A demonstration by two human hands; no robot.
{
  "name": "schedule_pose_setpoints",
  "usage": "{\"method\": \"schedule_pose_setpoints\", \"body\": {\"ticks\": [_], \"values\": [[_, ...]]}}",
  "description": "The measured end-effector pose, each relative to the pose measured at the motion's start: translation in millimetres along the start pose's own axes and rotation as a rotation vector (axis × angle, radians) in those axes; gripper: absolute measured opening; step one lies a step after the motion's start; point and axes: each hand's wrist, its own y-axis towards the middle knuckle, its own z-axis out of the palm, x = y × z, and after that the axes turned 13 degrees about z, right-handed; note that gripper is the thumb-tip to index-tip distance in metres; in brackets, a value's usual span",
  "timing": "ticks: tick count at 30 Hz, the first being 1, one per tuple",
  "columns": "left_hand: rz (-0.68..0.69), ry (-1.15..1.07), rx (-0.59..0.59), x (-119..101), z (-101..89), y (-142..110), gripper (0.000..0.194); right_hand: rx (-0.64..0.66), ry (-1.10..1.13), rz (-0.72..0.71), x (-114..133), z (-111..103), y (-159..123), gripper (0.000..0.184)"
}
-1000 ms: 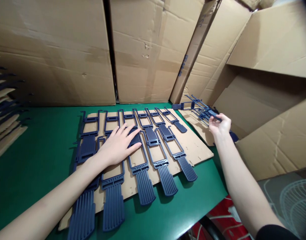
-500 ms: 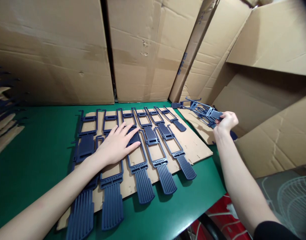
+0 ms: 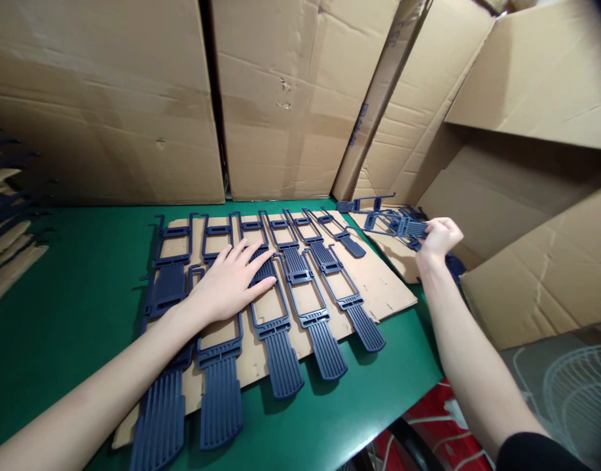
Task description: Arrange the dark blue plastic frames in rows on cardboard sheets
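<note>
Several dark blue plastic frames with ribbed paddles (image 3: pixel 283 363) lie in two overlapping rows on a cardboard sheet (image 3: pixel 374 288). My left hand (image 3: pixel 234 281) rests flat over the middle of these rows, fingers spread. At the right, my right hand (image 3: pixel 442 239) pinches the ribbed end of another blue plastic frame (image 3: pixel 411 227) and holds it tilted. Behind and under it lie more blue frames on a second cardboard piece (image 3: pixel 396 254); their overlap hides where each one ends.
Large cardboard boxes (image 3: pixel 300 98) wall off the back of the green table (image 3: pixel 74 275). An open carton (image 3: pixel 541 268) stands at the right. At the left edge is a stack of cardboard layers with dark parts (image 3: pixel 8 229). A fan (image 3: pixel 582 392) shows at lower right.
My right hand has shifted slightly left, and the blue frame in it has swung left and lower toward the row's far right end. My left hand has stayed put.
</note>
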Motion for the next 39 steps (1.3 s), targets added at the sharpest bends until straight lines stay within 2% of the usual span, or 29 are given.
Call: {"method": "schedule_pose_setpoints", "body": {"ticks": [20, 26, 30, 34, 39], "values": [[-0.006, -0.012, 0.008, -1.7, -2.3, 1.1, 0.062, -0.031, 0.063, -0.031, 3.5, -2.3, 2.4, 0.016], [0.0, -0.036, -0.019, -0.8, -1.1, 0.4, 0.061, -0.044, 0.126, 0.012, 14.1, -7.6, -3.1, 0.016], [-0.001, -0.034, -0.017, -0.2, -0.1, 0.4, 0.061, 0.017, 0.192, 0.049, 26.7, -13.0, -9.8, 0.016], [0.006, -0.031, -0.01, 0.4, 0.0, 0.0, 0.062, 0.159, 0.265, 0.073, 35.9, -33.6, -33.4, 0.015], [0.005, -0.032, -0.006, 0.7, -0.3, -0.5, 0.062, 0.313, 0.334, 0.035, 26.8, -88.0, -88.3, 0.009]]}}
